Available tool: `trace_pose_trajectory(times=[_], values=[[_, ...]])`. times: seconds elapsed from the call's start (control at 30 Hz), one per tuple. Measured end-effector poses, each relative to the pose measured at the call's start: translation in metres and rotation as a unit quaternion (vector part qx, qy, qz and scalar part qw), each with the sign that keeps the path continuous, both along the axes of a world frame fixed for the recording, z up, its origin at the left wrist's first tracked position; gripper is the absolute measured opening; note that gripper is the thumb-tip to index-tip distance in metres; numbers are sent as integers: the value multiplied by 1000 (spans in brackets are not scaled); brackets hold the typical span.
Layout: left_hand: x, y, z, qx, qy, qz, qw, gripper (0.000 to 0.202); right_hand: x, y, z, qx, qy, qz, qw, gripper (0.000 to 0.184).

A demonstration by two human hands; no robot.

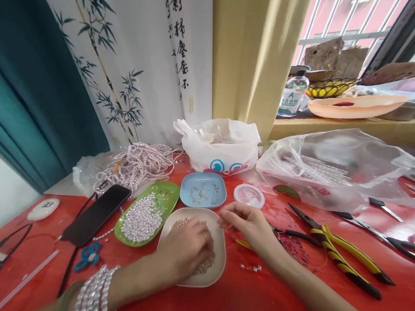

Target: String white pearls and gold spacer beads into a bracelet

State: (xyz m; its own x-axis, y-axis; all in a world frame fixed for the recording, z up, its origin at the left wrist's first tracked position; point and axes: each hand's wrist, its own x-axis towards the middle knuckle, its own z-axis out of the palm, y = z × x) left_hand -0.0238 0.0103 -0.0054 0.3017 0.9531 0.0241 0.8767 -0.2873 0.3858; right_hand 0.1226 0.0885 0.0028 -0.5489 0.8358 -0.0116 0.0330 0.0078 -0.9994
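My left hand (191,248) reaches into a cream tray (218,269) of small gold beads (205,264). Its fingers are curled down, with the tips hidden among the beads. Just past the tray's right rim, my right hand (242,222) is closed in a pinch; whatever is between its fingertips is too small to make out. A green tray (126,238) to the left holds many pearl-coloured beads (142,219) and a few gold pieces. Behind the cream tray, a blue tray (186,185) carries thin metal bits. Several clear beads (251,268) lie below my right wrist.
Yellow-black pliers (344,259) and scissors (379,234) lie at right. A round lidded container (249,196) and plastic bags (218,151) stand behind. On the left are bead strands (140,164), a phone (97,216), a blue flower ornament (88,256) and cables.
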Motion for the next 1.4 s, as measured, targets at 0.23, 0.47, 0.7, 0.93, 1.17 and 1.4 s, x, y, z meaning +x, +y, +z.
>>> trace_pose_trajectory(times=[0.23, 0.47, 0.7, 0.93, 1.17, 1.4], values=[[-3, 0, 3, -10, -57, 35, 998, 8, 5, 7, 0, 9, 28, -94, 995, 15], [-3, 0, 5, -11, -123, 65, 990, 11, 10, 8, 6, 18, 80, -166, 983, 17], [-7, 4, 1, -133, -431, 144, 881, 6, 11, 5, 15, 15, 117, -171, 978, 18], [-14, 9, 0, -161, -631, 203, 732, 18, -2, -13, 10, -33, 67, 3, 997, 21], [-17, 11, -3, -173, -712, 198, 651, 23, -12, -28, -2, -41, -2, 50, 998, 8], [-18, 11, -4, -171, -726, 201, 635, 20, -11, -31, -2, -9, -25, 79, 997, 9]])
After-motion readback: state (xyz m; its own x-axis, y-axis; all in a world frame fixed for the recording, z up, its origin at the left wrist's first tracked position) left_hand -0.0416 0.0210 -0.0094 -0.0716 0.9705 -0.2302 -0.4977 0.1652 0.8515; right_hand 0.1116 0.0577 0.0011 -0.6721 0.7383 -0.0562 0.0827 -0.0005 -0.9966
